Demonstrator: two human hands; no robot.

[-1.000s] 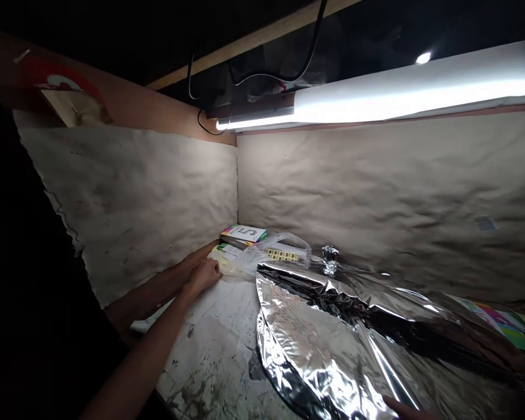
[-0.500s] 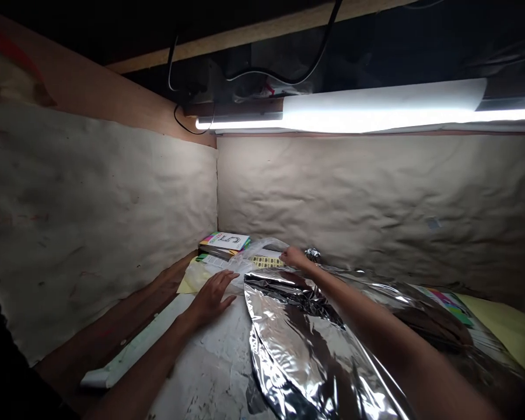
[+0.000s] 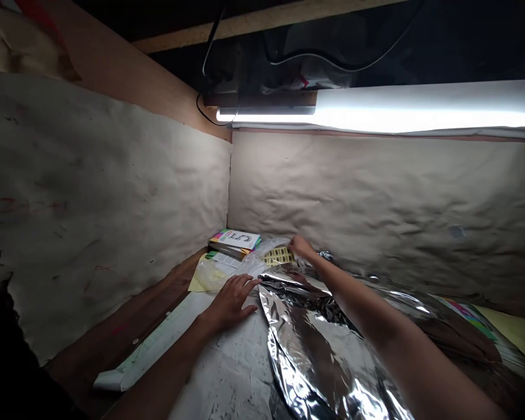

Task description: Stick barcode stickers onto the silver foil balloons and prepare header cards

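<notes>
The silver foil (image 3: 289, 318) is lying across the table (image 3: 231, 373). My left hand (image 3: 233, 300) is resting open beside its corner, gripping nothing. My right hand (image 3: 301, 247) is staying curled at the yellow label sheet (image 3: 276, 256) and plastic bag (image 3: 260, 251); I cannot tell what it's grasping. I'm probably securing a hold there; the next move is calling, I judge, for a sure pinch.

Stained white tabletop (image 3: 234, 364); crinkled silver foil (image 3: 312, 350) lying across it, yellow paper (image 3: 199, 279) toward far left.
</notes>
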